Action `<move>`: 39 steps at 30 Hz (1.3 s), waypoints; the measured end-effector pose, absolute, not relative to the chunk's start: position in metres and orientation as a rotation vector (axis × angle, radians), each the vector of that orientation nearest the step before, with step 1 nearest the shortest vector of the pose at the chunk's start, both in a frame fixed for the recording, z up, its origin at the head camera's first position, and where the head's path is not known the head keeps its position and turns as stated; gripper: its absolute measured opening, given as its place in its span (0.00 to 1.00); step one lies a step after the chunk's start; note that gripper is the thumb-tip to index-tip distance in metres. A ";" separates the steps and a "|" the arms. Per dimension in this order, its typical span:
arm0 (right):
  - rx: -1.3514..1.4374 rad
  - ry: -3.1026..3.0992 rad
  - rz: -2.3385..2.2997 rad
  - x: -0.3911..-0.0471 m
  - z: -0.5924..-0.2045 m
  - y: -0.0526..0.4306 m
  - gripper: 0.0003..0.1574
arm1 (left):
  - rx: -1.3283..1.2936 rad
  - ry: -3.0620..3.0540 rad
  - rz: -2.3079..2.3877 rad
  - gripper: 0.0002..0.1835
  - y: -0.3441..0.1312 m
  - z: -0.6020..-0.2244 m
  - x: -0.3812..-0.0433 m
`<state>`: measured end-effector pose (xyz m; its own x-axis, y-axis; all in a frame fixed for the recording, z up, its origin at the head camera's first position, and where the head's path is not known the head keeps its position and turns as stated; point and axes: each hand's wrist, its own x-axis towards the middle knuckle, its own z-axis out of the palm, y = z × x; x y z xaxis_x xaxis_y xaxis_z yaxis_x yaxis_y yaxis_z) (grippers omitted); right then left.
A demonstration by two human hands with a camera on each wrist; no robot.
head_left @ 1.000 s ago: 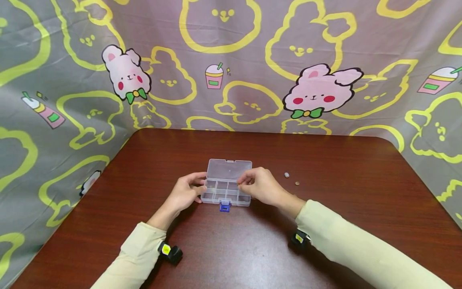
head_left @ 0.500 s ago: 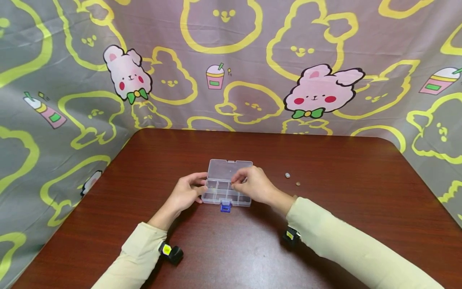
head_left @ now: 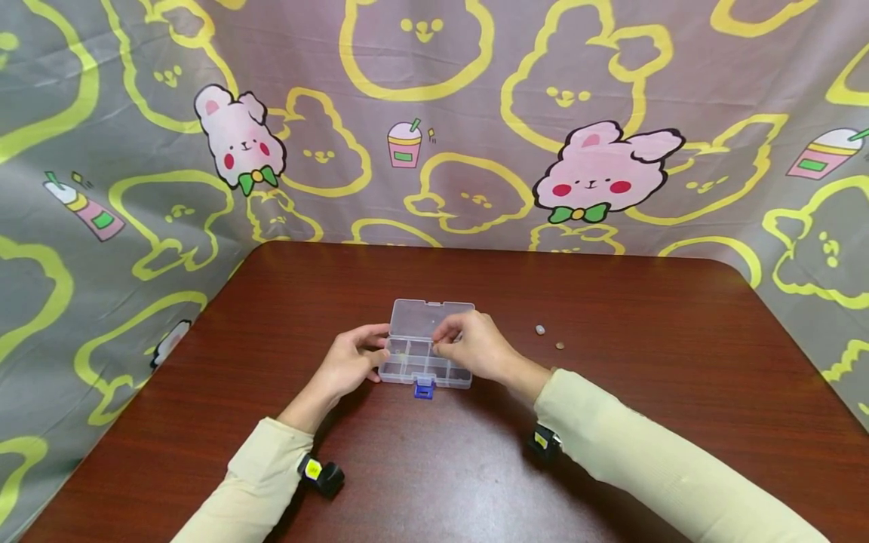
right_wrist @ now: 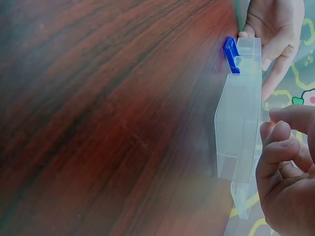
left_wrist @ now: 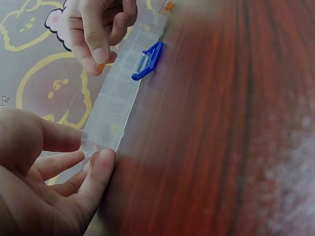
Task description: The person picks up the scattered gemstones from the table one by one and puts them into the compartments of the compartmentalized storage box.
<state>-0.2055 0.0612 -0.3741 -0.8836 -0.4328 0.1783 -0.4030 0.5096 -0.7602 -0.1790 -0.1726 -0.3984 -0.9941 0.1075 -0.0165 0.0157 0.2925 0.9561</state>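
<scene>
A clear plastic compartment box (head_left: 391,369) lies on the table with its lid (head_left: 414,317) raised at the back and a blue latch (head_left: 424,390) at the front. My left hand (head_left: 342,362) grips the box's left end between thumb and fingers. Above the rear compartments, my right hand (head_left: 478,348) pinches a small orange bead (left_wrist: 100,67), best seen in the left wrist view. Something small and yellowish (left_wrist: 115,130) shows through the wall near the left end; its kind is unclear. The right hand hides part of the right rear compartments.
On the brown table (head_left: 434,467), right of the box, lie a whitish oval bead (head_left: 539,329) and a small brownish bead (head_left: 560,345). Another orange bead (left_wrist: 169,6) sits beyond the box's far end in the left wrist view. A patterned cloth (head_left: 462,113) hangs behind.
My right hand has moved left over the rear compartments, then nearly stopped there. The left hand keeps its grip on the box, which has stayed in place.
</scene>
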 end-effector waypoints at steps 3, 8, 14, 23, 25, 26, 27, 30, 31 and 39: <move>-0.740 2.703 -1.345 -0.206 -0.374 0.061 0.02 | 0.118 2.464 1.819 0.24 -0.173 -0.399 -0.179; -0.716 2.715 -1.354 -0.206 -0.374 0.060 0.04 | 0.118 2.467 1.819 0.24 -0.173 -0.399 -0.179; -0.701 2.711 -1.366 -0.205 -0.372 0.065 0.04 | 0.122 2.470 1.818 0.24 -0.172 -0.398 -0.179; -0.739 2.734 -1.366 -0.203 -0.373 0.081 0.03 | 0.113 2.467 1.817 0.24 -0.172 -0.399 -0.180; -0.744 2.738 -1.365 -0.203 -0.373 0.086 0.03 | 0.110 2.466 1.822 0.24 -0.172 -0.398 -0.180; -0.740 2.734 -1.371 -0.202 -0.373 0.089 0.03 | 0.109 2.468 1.820 0.24 -0.172 -0.398 -0.180; -0.737 2.731 -1.375 -0.201 -0.373 0.091 0.03 | 0.110 2.470 1.817 0.24 -0.172 -0.398 -0.180; -0.708 2.704 -1.399 -0.197 -0.371 0.100 0.03 | 0.111 2.480 1.810 0.24 -0.171 -0.398 -0.180; -0.695 2.694 -1.406 -0.196 -0.371 0.103 0.03 | 0.112 2.482 1.808 0.24 -0.171 -0.398 -0.180; -0.593 2.679 -1.422 -0.189 -0.370 0.133 0.04 | 0.113 2.475 1.811 0.24 -0.171 -0.398 -0.180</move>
